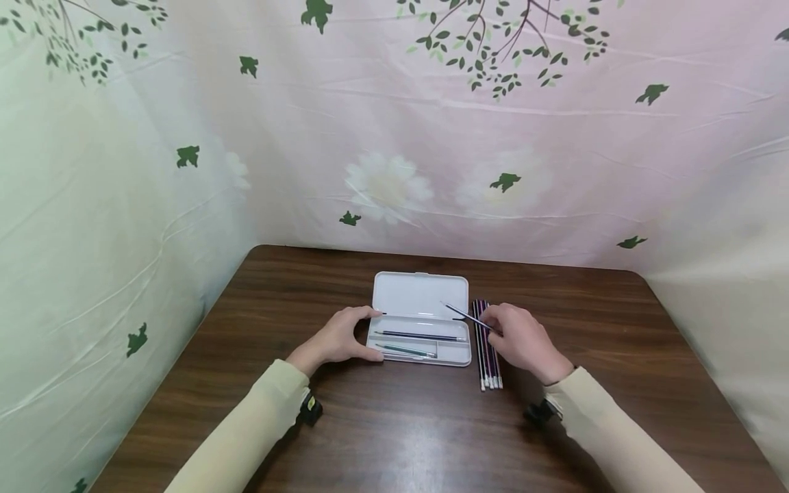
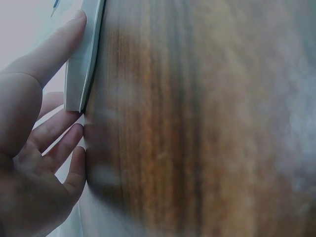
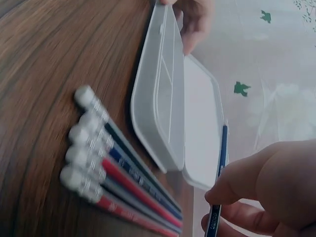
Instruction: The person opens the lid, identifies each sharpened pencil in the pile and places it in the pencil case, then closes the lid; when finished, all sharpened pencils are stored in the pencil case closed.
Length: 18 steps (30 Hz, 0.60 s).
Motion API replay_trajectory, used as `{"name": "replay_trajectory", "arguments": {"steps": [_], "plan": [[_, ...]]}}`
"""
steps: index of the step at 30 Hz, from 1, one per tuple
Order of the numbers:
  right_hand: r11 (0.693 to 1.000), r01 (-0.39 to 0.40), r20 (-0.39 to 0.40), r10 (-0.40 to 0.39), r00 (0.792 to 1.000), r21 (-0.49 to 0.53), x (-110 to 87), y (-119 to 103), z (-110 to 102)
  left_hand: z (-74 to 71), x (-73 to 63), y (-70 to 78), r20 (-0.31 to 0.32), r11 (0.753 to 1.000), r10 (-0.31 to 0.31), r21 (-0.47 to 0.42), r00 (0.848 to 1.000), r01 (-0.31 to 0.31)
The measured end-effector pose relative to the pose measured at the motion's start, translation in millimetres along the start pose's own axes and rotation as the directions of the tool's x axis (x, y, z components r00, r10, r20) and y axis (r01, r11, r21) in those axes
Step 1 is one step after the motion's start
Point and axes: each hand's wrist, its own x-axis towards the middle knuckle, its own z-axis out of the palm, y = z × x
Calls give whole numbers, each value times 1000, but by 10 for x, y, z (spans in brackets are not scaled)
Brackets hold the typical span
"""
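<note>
A white pencil case (image 1: 420, 294) lies on the table with its lid folded back. Inside it, a dark blue pencil (image 1: 422, 335) rests in the rear compartment and a greenish pencil (image 1: 405, 351) in the front left one. My left hand (image 1: 337, 335) holds the case by its left end, thumb along the front wall and fingers spread toward the hinge side. Between thumb and fingers, my right hand (image 1: 524, 340) pinches another dark blue pencil (image 3: 223, 148), its tip slanting up over the lid's right part. Several pencils (image 1: 488, 359) lie side by side just right of the case, white erasers toward me.
The brown wooden table (image 1: 407, 424) ends at a printed cloth backdrop (image 1: 394, 123) behind and on both sides. A dark device (image 1: 310, 409) is strapped to the left wrist, and another (image 1: 542, 412) to the right one.
</note>
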Motion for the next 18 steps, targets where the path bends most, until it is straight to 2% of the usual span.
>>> {"name": "replay_trajectory", "arguments": {"steps": [8,18], "plan": [[989,141,25,-142,990,34,138,-191,155,-5,-7,13,-5,1000,8,-2,1000,-8],[974,216,43,-219,975,63,299,-436,379,-1,1,9,5,1000,4,0,1000,-4]]}}
